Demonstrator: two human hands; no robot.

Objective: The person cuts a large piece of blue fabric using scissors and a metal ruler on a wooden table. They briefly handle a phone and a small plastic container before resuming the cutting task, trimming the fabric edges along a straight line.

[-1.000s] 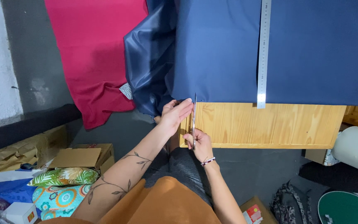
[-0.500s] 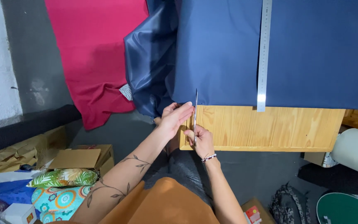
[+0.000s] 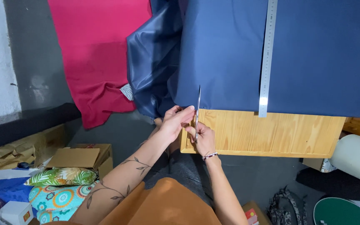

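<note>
**Scissors at the near edge of the blue fabric**

I see the right hand (image 3: 203, 139) clenched around the handles of the scissors (image 3: 197, 109), blades pointing away from the body and entering the near edge of the blue fabric (image 3: 230, 54). The left hand (image 3: 176, 120) pinches that edge just beside the blades. The fabric lies flat on the wooden table (image 3: 271, 133), with a steel ruler (image 3: 266, 58) resting on it, well apart from the hands. A red cloth (image 3: 96, 54) hangs at left.

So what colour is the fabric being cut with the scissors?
Dark blue fabric, clearest in the head view, at the scissors.
</note>
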